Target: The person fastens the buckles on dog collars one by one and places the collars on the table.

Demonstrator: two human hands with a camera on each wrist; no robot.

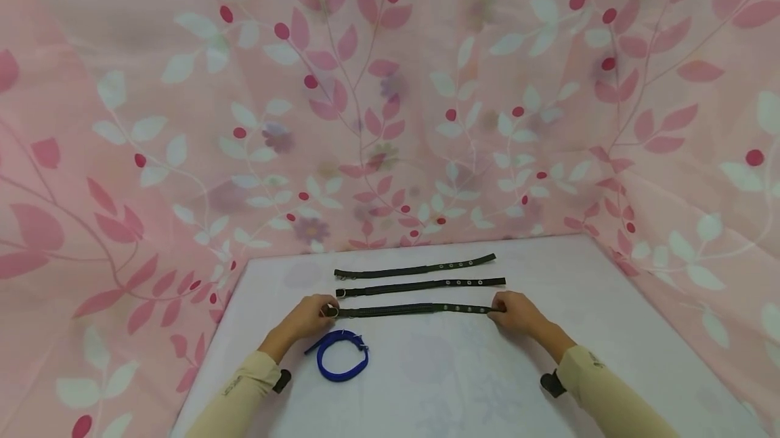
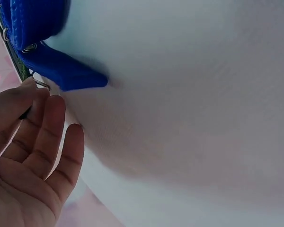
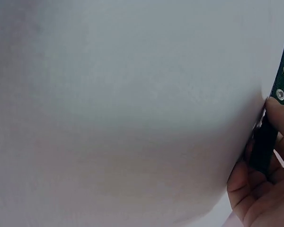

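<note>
A dark green collar [image 1: 390, 311] with metal eyelets lies stretched from left to right between my two hands. My left hand [image 1: 312, 316] pinches its buckle end between thumb and fingers; in the left wrist view the other fingers [image 2: 73, 146] stand loosely bent. At the eyelet end, my right hand [image 1: 516, 313] pinches the strap's tip, and the eyelets of the green strap [image 3: 280, 87] show in the right wrist view. A blue collar [image 1: 342, 377], looped into a ring, lies just below and right of my left hand; its pointed tail [image 2: 80, 78] shows in the left wrist view.
Two more dark green collars, a middle one [image 1: 396, 287] and a far one [image 1: 390, 272], lie straight, roughly parallel, beyond the held one. A white cloth covers the table [image 1: 463, 384]. Pink leaf-patterned fabric [image 1: 426, 154] hangs behind and at both sides.
</note>
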